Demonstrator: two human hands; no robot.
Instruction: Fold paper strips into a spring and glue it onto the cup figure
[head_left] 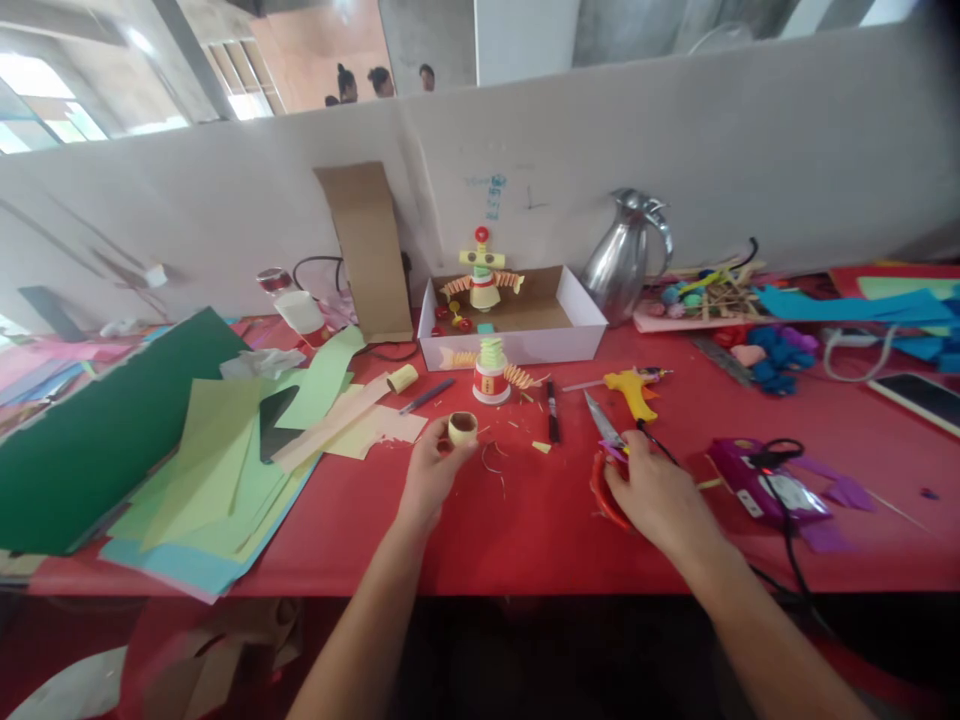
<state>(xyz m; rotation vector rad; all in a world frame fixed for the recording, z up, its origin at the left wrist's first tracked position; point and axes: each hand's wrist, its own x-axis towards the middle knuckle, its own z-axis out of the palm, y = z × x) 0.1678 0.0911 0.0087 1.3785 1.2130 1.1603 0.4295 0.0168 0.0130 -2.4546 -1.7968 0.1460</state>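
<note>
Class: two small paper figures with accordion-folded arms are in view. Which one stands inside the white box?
The taller figure with the red ball on top stands inside the white box. The shorter figure stands on the red table in front of the box.

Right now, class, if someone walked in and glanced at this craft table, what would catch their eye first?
Probably the red tabletop, with the left hand holding a small paper ring and the right hand on red-handled scissors. Just behind stand a paper-cup figure and another figure inside a white box. A silver jug stands at the wall, and green paper sheets spread out at left.
</note>
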